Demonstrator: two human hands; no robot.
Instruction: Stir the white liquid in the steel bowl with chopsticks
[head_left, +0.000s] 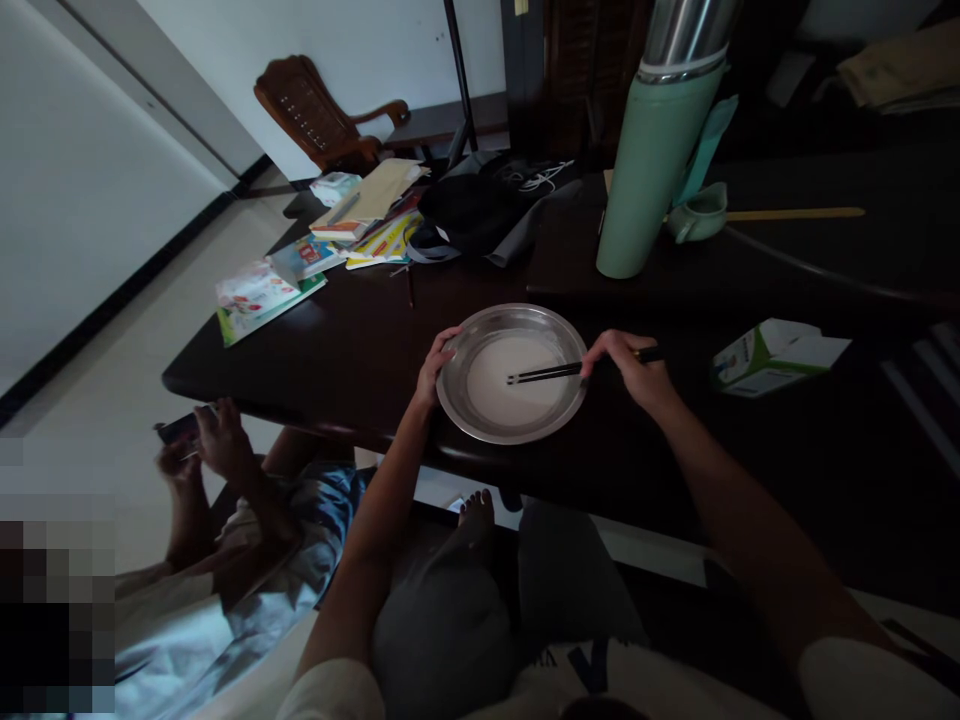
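A shallow metal bowl point(512, 436) rests near the front edge of the dark table, with a white liquid point(499, 400) in it. My left hand point(435, 368) grips the bowl's left rim, fingers over the edge. In my right hand point(628, 366) is a pair of black chopsticks point(551, 372), held across the bowl's right rim. Their light tips reach the white liquid near the middle of the bowl. An open green and white carton point(776, 358) lies to the right of my right hand.
Behind the bowl stands a tall green thermos point(660, 165), beside a small green pitcher point(699, 213). Books and papers point(375, 215) and a black bag point(480, 205) lie at the back left. Another person point(247, 570) sits at my left, holding a phone point(178, 430). A wooden chair point(307, 110) stands beyond.
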